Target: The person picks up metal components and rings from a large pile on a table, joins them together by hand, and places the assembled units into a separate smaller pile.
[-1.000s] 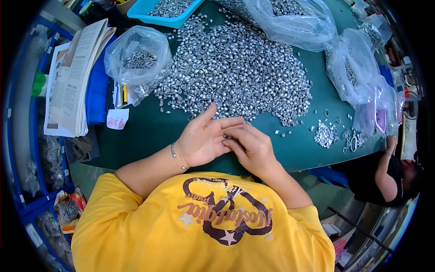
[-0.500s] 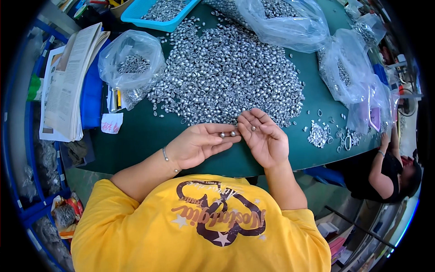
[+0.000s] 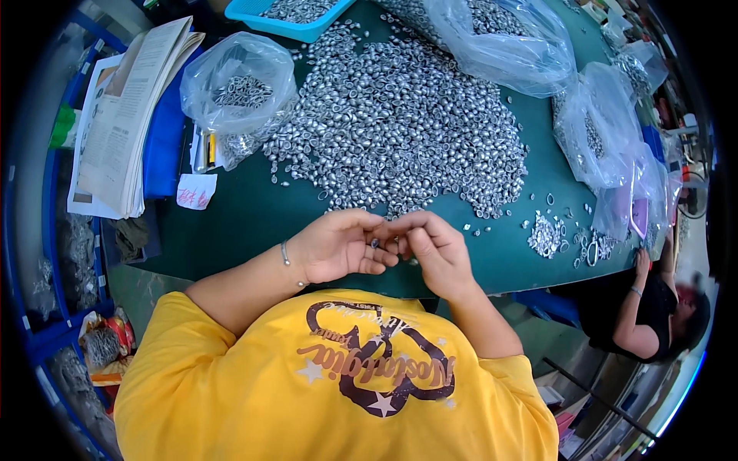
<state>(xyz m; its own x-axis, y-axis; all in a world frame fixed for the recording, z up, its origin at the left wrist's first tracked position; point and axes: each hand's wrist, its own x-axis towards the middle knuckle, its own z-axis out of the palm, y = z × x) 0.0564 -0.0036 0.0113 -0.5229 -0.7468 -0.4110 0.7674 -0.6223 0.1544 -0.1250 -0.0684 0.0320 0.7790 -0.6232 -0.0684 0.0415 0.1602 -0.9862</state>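
My left hand is turned palm up just in front of a heap of small silvery metal pieces. Its fingers curl around a small domed metal piece. From the other side, my right hand meets it, fingertips touching or nearly touching the left fingers. The right thumb and fingers are bent together, and a bit of metal shows beneath them. What exactly the right fingertips grip is hidden. The heaped pieces look like rounded caps, several showing a hollow underside.
A clear bag of metal parts and a blue basket border the heap. More plastic bags lie at the back and right. Small loose parts lie right. Papers stand left. Another person works at the far right.
My right hand has turned over from an open palm and its fingers have closed in toward the left hand. The beads seen on both hands' fingers are now mostly covered. The view has shifted slightly.
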